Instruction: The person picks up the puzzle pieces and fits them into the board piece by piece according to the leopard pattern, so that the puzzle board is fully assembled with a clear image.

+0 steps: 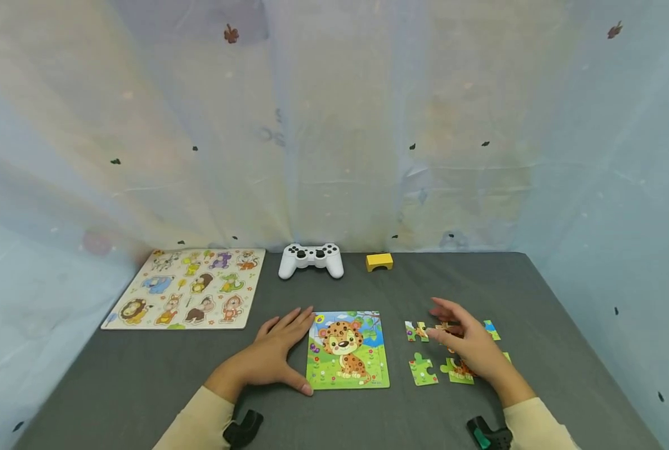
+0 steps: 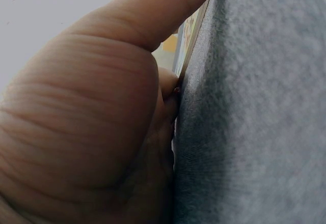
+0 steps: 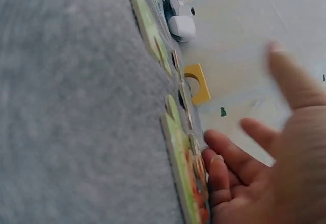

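A square leopard picture board [image 1: 347, 351] lies flat on the grey cloth. My left hand [image 1: 272, 359] rests at its left side, fingers stretched, with thumb and fingertips right at the edge. Palm and thumb of that hand fill much of the left wrist view. To the right of the board, my right hand [image 1: 472, 347] hovers over several loose jigsaw pieces, thumb apart from the fingers and nothing pinched. A green jigsaw piece [image 1: 422, 370] and another jigsaw piece [image 1: 410, 332] show left of it. Other pieces are partly hidden under the hand; a green-edged piece [image 3: 178, 152] appears beside the fingers in the right wrist view.
A wooden animal peg board [image 1: 185, 290] lies at the back left. Along the far edge stand a white game controller [image 1: 311, 260] and a yellow arch block [image 1: 379, 262]. A pale patterned curtain [image 1: 334, 125] hangs behind the grey table [image 1: 334, 422].
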`<state>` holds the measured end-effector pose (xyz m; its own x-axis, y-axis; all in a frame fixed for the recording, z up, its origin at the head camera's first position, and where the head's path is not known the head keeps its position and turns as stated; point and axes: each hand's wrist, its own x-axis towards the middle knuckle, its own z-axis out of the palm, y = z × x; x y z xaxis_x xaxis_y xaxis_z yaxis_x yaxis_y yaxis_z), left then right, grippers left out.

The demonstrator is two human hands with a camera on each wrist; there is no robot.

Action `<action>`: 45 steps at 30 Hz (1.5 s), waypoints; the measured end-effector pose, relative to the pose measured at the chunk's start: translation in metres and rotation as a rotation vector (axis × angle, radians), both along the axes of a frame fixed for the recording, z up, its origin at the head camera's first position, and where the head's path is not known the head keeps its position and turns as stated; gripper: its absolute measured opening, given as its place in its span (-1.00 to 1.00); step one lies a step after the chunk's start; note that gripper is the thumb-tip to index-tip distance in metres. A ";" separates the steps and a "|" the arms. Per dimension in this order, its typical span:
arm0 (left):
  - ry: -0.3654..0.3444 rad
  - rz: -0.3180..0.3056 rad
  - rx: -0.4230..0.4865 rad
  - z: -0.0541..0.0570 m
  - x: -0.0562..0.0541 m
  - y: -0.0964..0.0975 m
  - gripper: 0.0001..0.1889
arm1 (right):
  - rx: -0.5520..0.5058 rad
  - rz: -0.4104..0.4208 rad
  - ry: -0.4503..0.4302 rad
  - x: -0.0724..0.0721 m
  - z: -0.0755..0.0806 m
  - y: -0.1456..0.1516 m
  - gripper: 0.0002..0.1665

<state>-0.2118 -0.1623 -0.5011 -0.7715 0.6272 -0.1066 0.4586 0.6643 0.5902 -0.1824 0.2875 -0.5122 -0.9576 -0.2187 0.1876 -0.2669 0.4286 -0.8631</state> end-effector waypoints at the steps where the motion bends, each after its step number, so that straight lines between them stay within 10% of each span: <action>1: -0.001 0.000 0.001 0.000 0.000 0.000 0.49 | 0.043 -0.014 -0.018 0.000 -0.002 -0.001 -0.23; 8: -0.005 0.000 0.004 0.001 0.000 -0.002 0.49 | 0.250 -0.026 0.030 -0.003 -0.006 -0.008 -0.49; 25: -0.002 0.005 -0.017 0.000 -0.001 -0.001 0.49 | -0.026 -0.164 0.051 0.005 0.007 -0.025 -0.82; 45: 0.001 -0.001 -0.006 0.001 0.000 0.000 0.48 | -0.186 0.171 -0.142 0.018 0.022 -0.101 -0.65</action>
<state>-0.2120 -0.1618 -0.4998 -0.7712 0.6271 -0.1092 0.4597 0.6674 0.5858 -0.1642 0.1862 -0.4906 -0.9294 -0.3532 0.1067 -0.1927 0.2183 -0.9567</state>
